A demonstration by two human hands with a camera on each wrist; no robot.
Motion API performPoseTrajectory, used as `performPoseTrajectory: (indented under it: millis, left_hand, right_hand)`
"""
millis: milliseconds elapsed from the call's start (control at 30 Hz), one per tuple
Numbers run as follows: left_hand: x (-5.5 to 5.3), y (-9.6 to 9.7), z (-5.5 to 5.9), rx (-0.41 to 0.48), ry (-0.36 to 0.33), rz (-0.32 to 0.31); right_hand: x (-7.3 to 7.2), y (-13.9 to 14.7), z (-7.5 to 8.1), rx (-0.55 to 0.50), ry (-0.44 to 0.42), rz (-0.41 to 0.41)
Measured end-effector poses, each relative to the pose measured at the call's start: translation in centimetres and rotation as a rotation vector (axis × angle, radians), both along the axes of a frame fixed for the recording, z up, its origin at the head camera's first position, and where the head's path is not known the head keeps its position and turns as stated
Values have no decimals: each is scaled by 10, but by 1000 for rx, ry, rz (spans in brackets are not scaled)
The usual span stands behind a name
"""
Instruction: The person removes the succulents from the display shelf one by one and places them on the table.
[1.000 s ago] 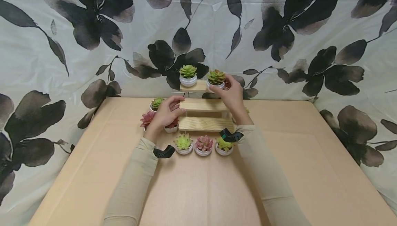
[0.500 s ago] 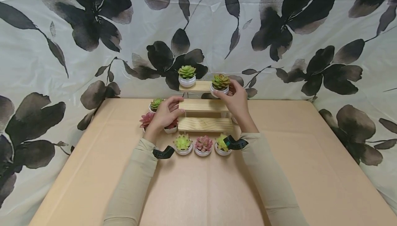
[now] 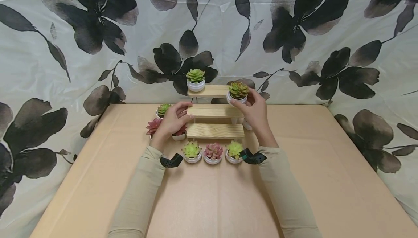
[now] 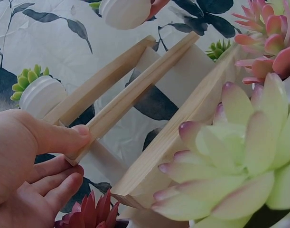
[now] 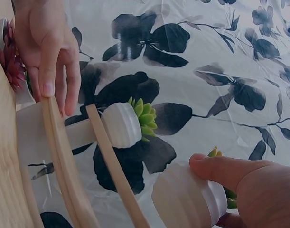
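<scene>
A three-step wooden plant stand point(image 3: 215, 131) stands at the table's far edge. My left hand point(image 3: 172, 120) pinches the left end of its middle plank point(image 4: 135, 92), thumb on top and fingers beneath. In my right hand point(image 3: 257, 114) is a potted succulent point(image 3: 238, 92), green with reddish tips; its white pot point(image 5: 187, 194) is held by thumb and fingers at the right end of the top plank point(image 3: 209, 91). A green succulent in a white pot point(image 3: 195, 80) sits at that plank's left end. Middle and bottom planks carry no pots.
In front of the stand are a yellow-green succulent point(image 3: 191, 151), a pink one point(image 3: 213, 153) and another yellow-green one point(image 3: 234, 151). Left of it, around my left hand, are a green succulent point(image 3: 162, 110) and red ones point(image 3: 153, 126). A floral cloth point(image 3: 228, 31) hangs behind the table.
My right hand has moved the potted succulent rightward along the top plank to its right end and slightly nearer. My left hand keeps its grip on the middle plank.
</scene>
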State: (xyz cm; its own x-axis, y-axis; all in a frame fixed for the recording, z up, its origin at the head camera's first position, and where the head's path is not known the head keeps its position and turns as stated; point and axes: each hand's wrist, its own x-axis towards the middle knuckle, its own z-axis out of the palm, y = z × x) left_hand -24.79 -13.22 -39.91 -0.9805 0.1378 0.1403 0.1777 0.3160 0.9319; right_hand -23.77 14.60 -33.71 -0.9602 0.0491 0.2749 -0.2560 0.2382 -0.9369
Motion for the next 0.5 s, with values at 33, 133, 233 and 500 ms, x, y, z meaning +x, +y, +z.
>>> performPoseTrajectory:
  millis: [33, 133, 233, 500]
  left_hand:
    - [0, 0, 0, 0, -2, 2]
    - [0, 0, 0, -1, -7, 3]
    - [1, 0, 0, 3, -13, 4]
    - [0, 0, -2, 0, -10, 2]
  right_hand:
    - [1, 1, 0, 6, 0, -6]
    - [2, 4, -3, 14, 7, -16]
    - [4, 7, -5, 19, 9, -27]
    - [8, 15, -10, 20, 5, -50]
